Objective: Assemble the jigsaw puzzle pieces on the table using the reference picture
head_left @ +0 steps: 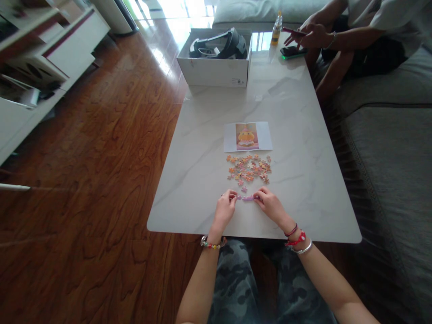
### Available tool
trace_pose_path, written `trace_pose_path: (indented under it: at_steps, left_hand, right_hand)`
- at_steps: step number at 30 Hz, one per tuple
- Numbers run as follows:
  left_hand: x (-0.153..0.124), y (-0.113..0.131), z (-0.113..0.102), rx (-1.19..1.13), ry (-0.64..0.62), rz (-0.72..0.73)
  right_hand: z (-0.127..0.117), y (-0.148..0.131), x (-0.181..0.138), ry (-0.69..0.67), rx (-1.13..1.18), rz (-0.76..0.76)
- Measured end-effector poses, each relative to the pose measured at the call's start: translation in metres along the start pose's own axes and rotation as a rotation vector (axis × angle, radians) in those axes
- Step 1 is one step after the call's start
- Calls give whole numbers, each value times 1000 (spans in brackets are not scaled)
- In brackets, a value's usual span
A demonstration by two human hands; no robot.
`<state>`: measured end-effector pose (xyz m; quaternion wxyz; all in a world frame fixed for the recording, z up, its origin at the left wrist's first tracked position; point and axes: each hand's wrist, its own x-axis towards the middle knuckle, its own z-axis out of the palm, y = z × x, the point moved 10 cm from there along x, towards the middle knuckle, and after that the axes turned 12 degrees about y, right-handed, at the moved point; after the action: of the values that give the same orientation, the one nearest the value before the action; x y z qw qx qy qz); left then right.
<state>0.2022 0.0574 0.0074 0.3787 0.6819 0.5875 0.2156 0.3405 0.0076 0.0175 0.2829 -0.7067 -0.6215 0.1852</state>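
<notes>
A short row of joined pink puzzle pieces (247, 197) lies on the white marble table (303, 189) near its front edge. My left hand (225, 209) pinches the row's left end and my right hand (270, 204) pinches its right end, fingers curled. Just beyond them lies a loose heap of several orange and pink puzzle pieces (249, 169). Behind the heap rests a white sheet with the reference picture (247, 136) of an orange figure in a party hat.
An open white box (216, 67) holding a dark headset stands at the table's far end, with a small bottle (276, 28) beside it. Another person (354, 31) sits on the grey sofa (388, 148) at right, holding a phone; a second phone (293, 51) lies there. Wooden floor is at left.
</notes>
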Motion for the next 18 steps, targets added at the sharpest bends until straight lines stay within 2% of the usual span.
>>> trace_pose_path:
  at_steps: [7,12,15,18]
  left_hand:
    - [1,11,9,-55,-20,-11]
    - [1,22,16,-83,-48,-6]
    - [0,33,26,-121,-76,20]
    - [-2,47,44,-186,-157,69]
  right_hand:
    - [-2,1,1,20,52,14]
    - [-21,14,6,88,169,81]
    - [-25,18,7,73,322,144]
    - [-18,19,8,-7,510,229]
